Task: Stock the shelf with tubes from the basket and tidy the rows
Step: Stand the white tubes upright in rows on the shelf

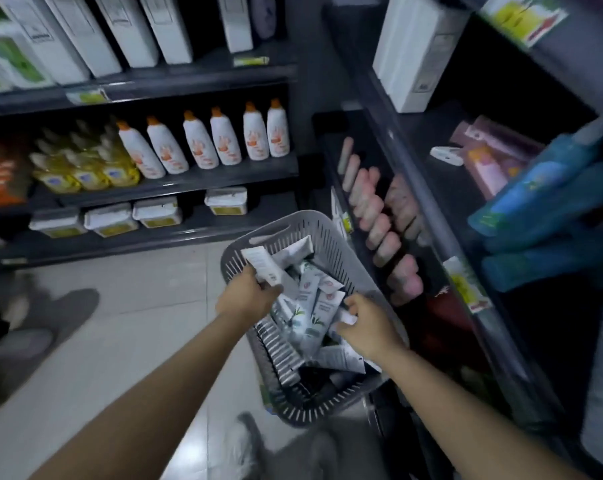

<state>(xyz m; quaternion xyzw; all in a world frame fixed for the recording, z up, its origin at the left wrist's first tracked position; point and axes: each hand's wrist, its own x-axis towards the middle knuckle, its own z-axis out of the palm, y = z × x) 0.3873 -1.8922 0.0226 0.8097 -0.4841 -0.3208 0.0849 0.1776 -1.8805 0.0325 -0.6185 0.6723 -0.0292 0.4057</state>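
Now, one grey basket (295,220), two tubes in hand.
Left hand (248,295) grips one white tube (261,264); right hand (366,329) pinches one small tube (349,318).

Dim aisle, pale floor tiles (120,341) catching a soft sheen; wide-angle bending and motion blur smear right-hand shelves (431,216) and frame edges

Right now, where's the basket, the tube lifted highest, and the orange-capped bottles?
basket (295,216): head view, far grey rim.
raised tube (258,265): head view, white body.
orange-capped bottles (199,143): head view, one bottle's middle.
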